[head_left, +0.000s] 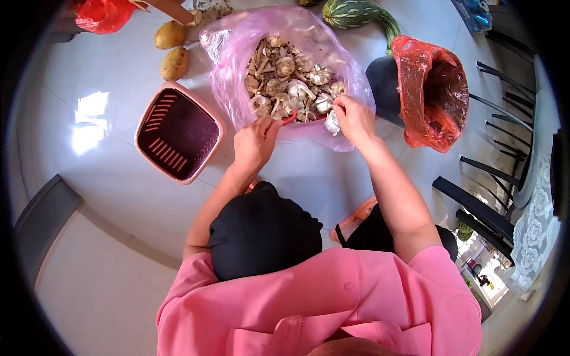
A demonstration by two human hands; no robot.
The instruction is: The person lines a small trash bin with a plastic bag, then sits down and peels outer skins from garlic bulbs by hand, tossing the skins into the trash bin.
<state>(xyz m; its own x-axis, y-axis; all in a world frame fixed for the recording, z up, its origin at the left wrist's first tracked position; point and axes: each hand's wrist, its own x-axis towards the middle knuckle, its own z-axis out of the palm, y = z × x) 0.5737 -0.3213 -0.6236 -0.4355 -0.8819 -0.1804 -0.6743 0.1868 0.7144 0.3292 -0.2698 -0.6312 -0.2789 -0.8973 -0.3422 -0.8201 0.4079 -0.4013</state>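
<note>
A pink translucent plastic bag (231,77) lies spread on the floor in front of me, holding a heap of garlic bulbs (286,66) with dry skins and stalks. At the near right edge of the heap, my right hand (356,121) pinches a whitish garlic bulb (332,124) that hangs below its fingertips. My left hand (256,142) is closed at the bag's near left edge, its fingertips beside a thin curved red piece (290,118). What those fingers hold, if anything, is hidden.
Left of the bag stands a pink slotted basket (217,139) with a dark inside. Two yellowish potatoes (172,50) lie behind it. At right, a red plastic bag (415,95) lines a dark bin (383,89). A striped green squash (353,13) lies behind. Black chair legs (475,207) line the right side.
</note>
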